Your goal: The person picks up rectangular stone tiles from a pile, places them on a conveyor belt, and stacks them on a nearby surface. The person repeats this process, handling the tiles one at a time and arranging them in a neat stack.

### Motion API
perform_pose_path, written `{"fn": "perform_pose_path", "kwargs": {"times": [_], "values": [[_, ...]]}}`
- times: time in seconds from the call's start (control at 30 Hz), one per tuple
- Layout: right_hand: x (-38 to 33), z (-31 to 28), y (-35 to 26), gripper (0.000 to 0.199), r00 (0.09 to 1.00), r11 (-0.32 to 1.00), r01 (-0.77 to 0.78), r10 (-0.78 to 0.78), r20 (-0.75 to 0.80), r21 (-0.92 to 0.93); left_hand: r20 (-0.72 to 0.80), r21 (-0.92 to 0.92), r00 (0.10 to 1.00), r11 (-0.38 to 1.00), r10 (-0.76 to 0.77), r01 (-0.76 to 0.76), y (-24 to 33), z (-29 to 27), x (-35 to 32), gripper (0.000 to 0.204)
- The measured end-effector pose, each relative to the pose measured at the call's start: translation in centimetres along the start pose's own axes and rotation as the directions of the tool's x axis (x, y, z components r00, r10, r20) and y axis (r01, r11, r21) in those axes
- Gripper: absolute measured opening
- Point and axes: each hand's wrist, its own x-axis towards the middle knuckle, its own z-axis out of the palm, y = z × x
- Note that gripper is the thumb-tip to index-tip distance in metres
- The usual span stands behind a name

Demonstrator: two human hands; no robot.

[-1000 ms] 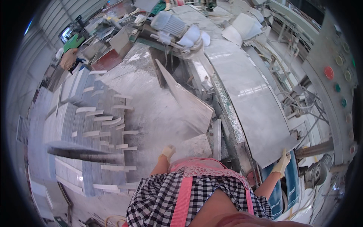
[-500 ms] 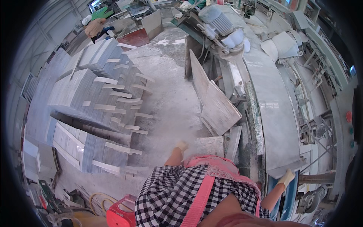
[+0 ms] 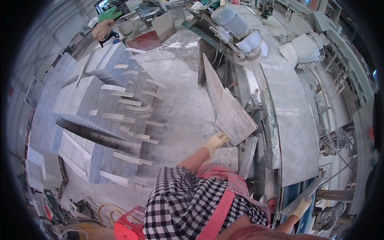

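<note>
My right hand (image 3: 303,207), in a pale glove, grips the edge of a narrow grey stone slab (image 3: 295,202) at the lower right. This piece lies tilted over the blue rails (image 3: 291,193) at the near end of the machine bed. In a matching glove, my left hand (image 3: 217,143) reaches forward with slightly bent fingers and nothing visible in it. It is beside the lower corner of several thin stone slabs (image 3: 237,117) leaning against the machine's side; whether it touches them I cannot tell.
A long grey slab surface (image 3: 294,124) runs along the machine on my right. Stacked slabs (image 3: 80,96) with projecting pale strips (image 3: 116,116) stand on the left. Behind me is a red plastic stool (image 3: 129,222). A motor (image 3: 230,21) and another person (image 3: 103,31) are farther off.
My left hand has moved forward and right, to the leaning slabs. My right hand has drawn the narrow slab back toward me, tilting it away from the long surface's end.
</note>
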Motion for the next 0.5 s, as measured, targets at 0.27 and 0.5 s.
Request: {"fn": "perform_pose_path", "kwargs": {"times": [0.27, 0.5], "values": [[-1.5, -1.0, -0.5, 0.050, 0.999, 0.994, 0.040, -0.041, -0.004, -0.106, 0.354, -0.055, 0.766, 0.830, 0.536, -0.555, 15.6, 18.3, 2.4, 0.030], [-4.7, -2.6, -5.2, 0.048, 0.998, 0.988, 0.006, -0.014, 0.053, 0.155, 0.699, -0.002, 0.501, 0.702, 0.510, -0.712, 20.4, 30.4, -2.4, 0.037]]}}
